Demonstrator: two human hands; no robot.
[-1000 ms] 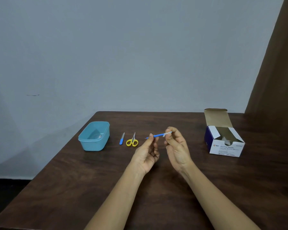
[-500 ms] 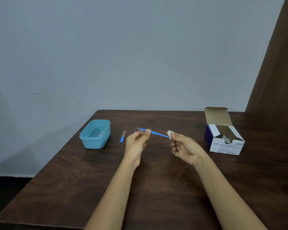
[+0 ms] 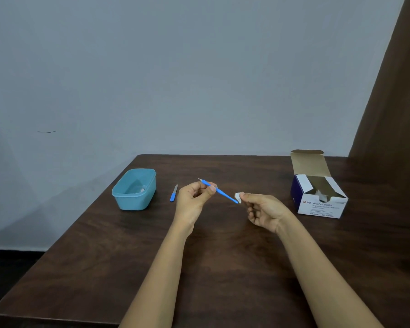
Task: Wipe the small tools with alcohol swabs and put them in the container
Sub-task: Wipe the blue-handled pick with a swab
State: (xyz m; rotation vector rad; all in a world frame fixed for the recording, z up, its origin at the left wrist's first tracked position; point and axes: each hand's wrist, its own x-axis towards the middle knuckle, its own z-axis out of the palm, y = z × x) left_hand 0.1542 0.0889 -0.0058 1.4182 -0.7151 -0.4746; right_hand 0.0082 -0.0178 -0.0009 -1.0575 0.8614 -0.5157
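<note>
where a dark table [image 3: 223, 268] meets a grey wall [image 3: 199, 79]:
left hand [image 3: 192, 200] pinches blue tool [image 3: 223, 193]; right hand [image 3: 263, 209] pinches swab [image 3: 237, 195] at its end.

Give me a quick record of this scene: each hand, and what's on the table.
left hand: pinches slim blue tool near its pointed end
right hand: pinches white swab at the tool's other end
container: light blue, open, on table, far left
blue file: flat on table beside container
swab box: flap open, far right
</note>
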